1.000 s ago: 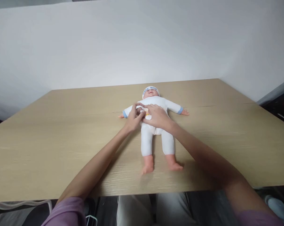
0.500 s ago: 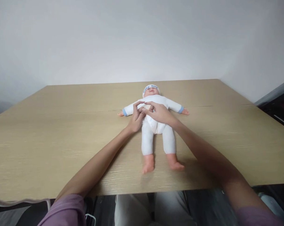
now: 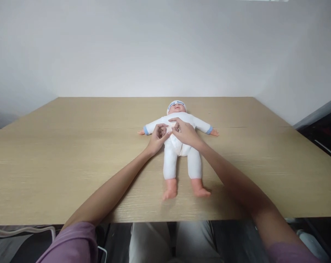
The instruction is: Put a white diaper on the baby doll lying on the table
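A baby doll (image 3: 194, 166) in a white suit with blue cuffs and a white lettered headband lies on its back, feet towards me. Around its hips is a white diaper (image 3: 178, 147). My left hand (image 3: 156, 141) is at the left of the doll's waist, thumb and fingers pinched on the diaper's upper edge. From the right, my right hand (image 3: 187, 133) pinches the diaper front with thumb and bent fingers, the index finger stretched over the belly. The two thumbs are close together. My fingers partly hide the diaper's waist.
The doll rests on a wide wooden table (image 3: 72, 164) with a thin seam across it. A pale wall (image 3: 154, 47) stands behind. A dark object (image 3: 321, 128) is beyond the right edge, and a light cable (image 3: 20, 230) runs below the front left edge.
My left index finger has drawn back from the belly and curled in, leaving a gap between the hands. The right hand stays nearly in place. The view has shifted slightly.
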The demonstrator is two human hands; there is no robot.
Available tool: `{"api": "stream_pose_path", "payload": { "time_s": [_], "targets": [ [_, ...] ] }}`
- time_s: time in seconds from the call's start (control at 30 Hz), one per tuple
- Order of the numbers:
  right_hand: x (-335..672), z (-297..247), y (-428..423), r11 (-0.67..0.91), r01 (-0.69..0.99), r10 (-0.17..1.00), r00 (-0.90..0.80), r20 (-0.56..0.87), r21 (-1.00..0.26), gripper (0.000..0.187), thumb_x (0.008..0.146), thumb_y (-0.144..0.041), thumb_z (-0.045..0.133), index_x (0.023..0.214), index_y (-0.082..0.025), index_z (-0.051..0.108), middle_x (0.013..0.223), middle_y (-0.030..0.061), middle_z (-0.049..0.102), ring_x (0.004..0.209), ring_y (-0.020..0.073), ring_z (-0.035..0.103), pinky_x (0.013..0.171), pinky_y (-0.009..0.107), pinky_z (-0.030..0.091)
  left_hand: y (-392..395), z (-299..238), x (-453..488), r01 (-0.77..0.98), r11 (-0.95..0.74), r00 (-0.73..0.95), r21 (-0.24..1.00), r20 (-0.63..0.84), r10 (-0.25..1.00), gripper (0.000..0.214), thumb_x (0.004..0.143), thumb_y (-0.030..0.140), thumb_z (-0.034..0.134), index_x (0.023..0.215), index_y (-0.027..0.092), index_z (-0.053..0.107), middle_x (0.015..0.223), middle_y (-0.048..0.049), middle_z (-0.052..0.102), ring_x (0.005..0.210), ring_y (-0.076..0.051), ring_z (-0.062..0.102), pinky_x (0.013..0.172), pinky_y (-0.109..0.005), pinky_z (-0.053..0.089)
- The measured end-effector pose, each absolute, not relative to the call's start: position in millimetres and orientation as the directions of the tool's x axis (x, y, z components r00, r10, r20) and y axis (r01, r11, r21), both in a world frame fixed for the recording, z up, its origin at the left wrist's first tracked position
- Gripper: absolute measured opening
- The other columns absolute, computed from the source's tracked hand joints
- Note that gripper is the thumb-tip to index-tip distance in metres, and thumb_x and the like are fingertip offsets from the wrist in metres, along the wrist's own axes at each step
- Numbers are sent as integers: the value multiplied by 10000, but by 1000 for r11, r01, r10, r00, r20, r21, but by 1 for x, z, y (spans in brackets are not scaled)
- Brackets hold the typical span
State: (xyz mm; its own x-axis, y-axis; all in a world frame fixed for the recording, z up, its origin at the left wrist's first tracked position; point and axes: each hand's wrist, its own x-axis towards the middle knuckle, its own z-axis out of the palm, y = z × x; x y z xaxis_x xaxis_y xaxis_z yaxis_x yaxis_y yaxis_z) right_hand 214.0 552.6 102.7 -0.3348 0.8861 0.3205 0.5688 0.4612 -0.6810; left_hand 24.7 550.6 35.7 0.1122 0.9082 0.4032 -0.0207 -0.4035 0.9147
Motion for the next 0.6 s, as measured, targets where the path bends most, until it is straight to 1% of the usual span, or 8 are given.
{"api": "stream_pose_path", "payload": {
  "time_s": [0.2, 0.27, 0.33, 0.4, 0.43, 0.5, 0.57, 0.6],
  "targets": [
    [211, 99, 557, 485, 590, 874, -309, 374, -645, 437, 912, -114, 566, 1323, -205, 683, 747, -53, 547, 776, 200, 598, 751, 319, 424, 550, 36, 24, 30, -411, 114, 911, 406, 907, 541, 901, 637, 830, 1209, 250, 611, 883, 24, 497, 766, -151, 477, 759, -295, 425],
    [209, 102, 553, 529, 561, 844, -272, 462, -637, 382, 906, -97, 570, 1250, -210, 693, 760, -49, 527, 790, 196, 590, 776, 316, 445, 543, 41, 25, 111, -435, 22, 894, 435, 900, 488, 908, 605, 836, 1155, 242, 625, 903, 12, 535, 789, -157, 494, 790, -308, 441],
    [209, 108, 538, 599, 527, 780, -214, 588, -602, 271, 916, -95, 595, 1138, -212, 698, 797, -30, 542, 837, 200, 594, 846, 329, 480, 528, 51, 26, 232, -477, -88, 848, 506, 858, 392, 945, 548, 817, 1097, 238, 634, 986, -16, 609, 864, -174, 533, 863, -332, 456],
    [214, 113, 513, 671, 475, 711, -196, 675, -569, 153, 951, -137, 643, 1073, -222, 681, 863, -5, 595, 870, 203, 605, 887, 344, 508, 504, 65, 24, 342, -538, -88, 771, 596, 798, 283, 1010, 487, 761, 1066, 239, 639, 1058, -34, 663, 934, -190, 559, 917, -353, 458],
    [218, 114, 496, 697, 438, 694, -215, 687, -567, 112, 970, -175, 670, 1066, -231, 669, 904, 4, 624, 868, 200, 614, 873, 344, 522, 489, 71, 22, 379, -576, -21, 724, 629, 777, 236, 1045, 461, 720, 1066, 240, 643, 1065, -38, 682, 950, -197, 566, 926, -361, 457],
    [232, 110, 461, 710, 358, 704, -336, 626, -606, 105, 1006, -230, 685, 1098, -252, 639, 1015, 20, 679, 877, 189, 654, 800, 320, 548, 460, 82, 17, 435, -654, 236, 619, 622, 746, 183, 1105, 417, 624, 1084, 239, 663, 1035, -39, 711, 965, -211, 583, 927, -382, 445],
    [250, 100, 431, 672, 374, 732, -471, 493, -640, 91, 1037, -254, 678, 1110, -261, 625, 1073, 18, 699, 871, 171, 683, 766, 298, 559, 436, 86, 12, 470, -710, 532, 525, 474, 702, 240, 1146, 401, 534, 1066, 240, 692, 981, -32, 731, 967, -223, 593, 927, -404, 413],
    [259, 94, 421, 658, 426, 740, -518, 428, -621, 88, 1044, -263, 681, 1112, -262, 626, 1073, 14, 707, 839, 164, 683, 762, 301, 557, 429, 86, 11, 490, -717, 626, 495, 372, 685, 296, 1158, 411, 500, 1026, 239, 702, 942, -28, 733, 962, -229, 593, 920, -410, 397]
  ]
}}
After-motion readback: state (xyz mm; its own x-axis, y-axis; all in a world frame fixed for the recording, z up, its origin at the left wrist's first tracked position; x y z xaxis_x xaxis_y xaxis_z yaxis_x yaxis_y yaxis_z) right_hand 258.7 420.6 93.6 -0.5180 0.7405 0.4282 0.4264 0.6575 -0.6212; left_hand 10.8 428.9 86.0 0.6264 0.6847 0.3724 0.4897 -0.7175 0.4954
